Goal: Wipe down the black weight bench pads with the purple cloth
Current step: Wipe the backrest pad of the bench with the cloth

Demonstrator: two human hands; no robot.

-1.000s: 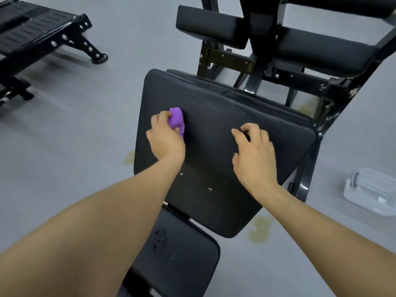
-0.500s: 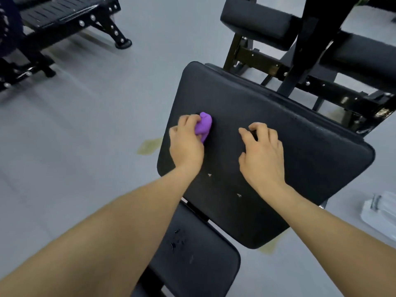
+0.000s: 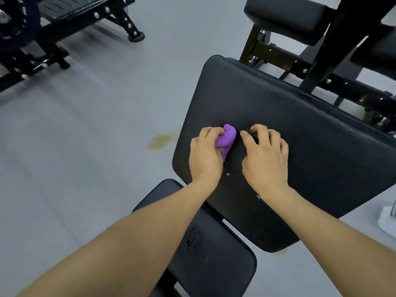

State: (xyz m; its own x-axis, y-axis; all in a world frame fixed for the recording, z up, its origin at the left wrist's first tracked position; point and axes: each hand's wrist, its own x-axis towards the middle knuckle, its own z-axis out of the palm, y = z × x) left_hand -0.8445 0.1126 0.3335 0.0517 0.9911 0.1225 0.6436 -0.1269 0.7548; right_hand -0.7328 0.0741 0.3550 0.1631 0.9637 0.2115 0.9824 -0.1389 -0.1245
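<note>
While bunched in left hand (image 3: 205,156), fingers clenched round it, purple cloth (image 3: 226,139) presses on big back pad (image 3: 300,146), left-centre. Right hand (image 3: 265,156) bare, fingers curled on pad, gripping nothing. Risk: small wad w/ little contact, prob. skips far right area & near seat pad (image 3: 214,254).
</note>
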